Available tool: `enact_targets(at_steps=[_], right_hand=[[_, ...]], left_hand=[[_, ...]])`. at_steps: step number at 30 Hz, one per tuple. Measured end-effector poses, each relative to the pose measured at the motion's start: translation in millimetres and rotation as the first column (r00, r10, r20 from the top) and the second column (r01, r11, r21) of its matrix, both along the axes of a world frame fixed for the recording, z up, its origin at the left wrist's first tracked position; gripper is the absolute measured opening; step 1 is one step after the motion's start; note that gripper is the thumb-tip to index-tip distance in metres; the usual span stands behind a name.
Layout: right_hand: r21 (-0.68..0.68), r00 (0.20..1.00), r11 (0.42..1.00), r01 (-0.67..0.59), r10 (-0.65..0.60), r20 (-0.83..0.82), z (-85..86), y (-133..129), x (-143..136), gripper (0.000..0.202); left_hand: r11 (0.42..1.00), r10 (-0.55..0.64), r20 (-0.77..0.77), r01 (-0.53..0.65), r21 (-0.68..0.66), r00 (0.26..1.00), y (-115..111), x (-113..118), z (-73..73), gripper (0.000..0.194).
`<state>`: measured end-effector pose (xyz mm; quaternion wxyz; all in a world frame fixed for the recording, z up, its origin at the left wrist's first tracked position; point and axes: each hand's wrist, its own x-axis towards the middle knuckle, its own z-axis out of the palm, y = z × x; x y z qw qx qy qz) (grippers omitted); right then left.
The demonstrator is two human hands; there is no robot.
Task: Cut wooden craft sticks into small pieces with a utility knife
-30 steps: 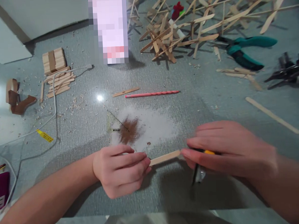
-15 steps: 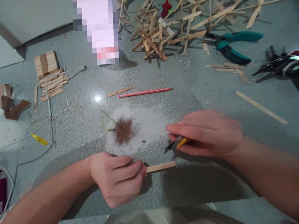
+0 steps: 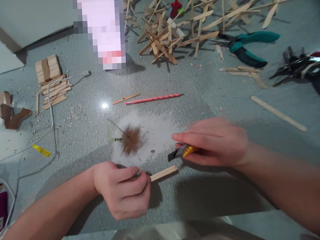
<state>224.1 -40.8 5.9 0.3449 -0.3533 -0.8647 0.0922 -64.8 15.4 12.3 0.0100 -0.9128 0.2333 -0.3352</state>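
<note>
Near the front edge of the table, my left hand point(image 3: 124, 191) is closed on a pale wooden craft stick point(image 3: 164, 173), whose rounded end sticks out to the right and tilts slightly upward. My right hand point(image 3: 214, 142) is closed round a utility knife point(image 3: 190, 150) with a yellow body. Its dark blade points left, just above the stick's free end and apart from it. Brown powder point(image 3: 131, 139) lies on a whitish patch of the table beyond my hands. A red pencil point(image 3: 153, 98) and a notched stick point(image 3: 126, 98) lie farther back.
Loose sticks point(image 3: 162, 45) are heaped at the back. Teal-handled pliers point(image 3: 252, 48) and dark tools point(image 3: 303, 69) lie at the right, with a single stick point(image 3: 279, 113) nearer. Bundled sticks point(image 3: 48, 70) and a white cable point(image 3: 51, 114) are at the left.
The right hand and knife have moved left, closer to the stick. The stick in my left hand has shifted left, its free end now tilted higher.
</note>
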Motion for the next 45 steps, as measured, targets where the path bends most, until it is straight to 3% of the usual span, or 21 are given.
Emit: enact_targets(at_steps=[10, 21, 28, 32, 36, 40, 45], right_hand=[[-0.045, 0.998, 0.998, -0.044, 0.045, 0.032, -2.5, -2, 2, 0.032], [-0.081, 0.999, 0.996, -0.021, 0.023, 0.022, -0.7, -3, 2, 0.051], [-0.104, 1.0, 0.995, -0.007, 0.01, 0.03, -4.4, -3, 4, 0.044], [-0.054, 0.997, 0.998, 0.033, -0.03, 0.065, -0.3, -1, 2, 0.035], [-0.083, 0.968, 0.972, 0.22, -0.208, 0.138, 3.3, -1, -2, 0.029], [-0.164, 0.946, 0.938, 0.304, -0.278, 0.164, 7.4, 0, -4, 0.034], [-0.311, 0.952, 0.903, 0.296, -0.251, 0.177, 10.3, -3, -6, 0.043]], left_hand=[[0.997, -0.022, -0.037, 0.025, 0.073, 0.999, -4, 5, 3.4, 0.027], [0.997, -0.079, 0.004, 0.079, 0.023, 0.997, -10, 7, 0.5, 0.026], [0.996, -0.079, -0.018, 0.08, 0.026, 0.997, -9, 9, 4.7, 0.027], [0.975, 0.103, -0.133, -0.126, -0.183, 0.986, -9, 9, 7.5, 0.019], [0.832, 0.3, -0.321, -0.411, -0.372, 0.898, 0, 12, 2.0, 0.021], [0.692, 0.44, -0.412, -0.593, -0.411, 0.798, 5, 11, -7.4, 0.02], [0.657, 0.489, -0.454, -0.657, -0.37, 0.745, 4, 10, -10.4, 0.021]])
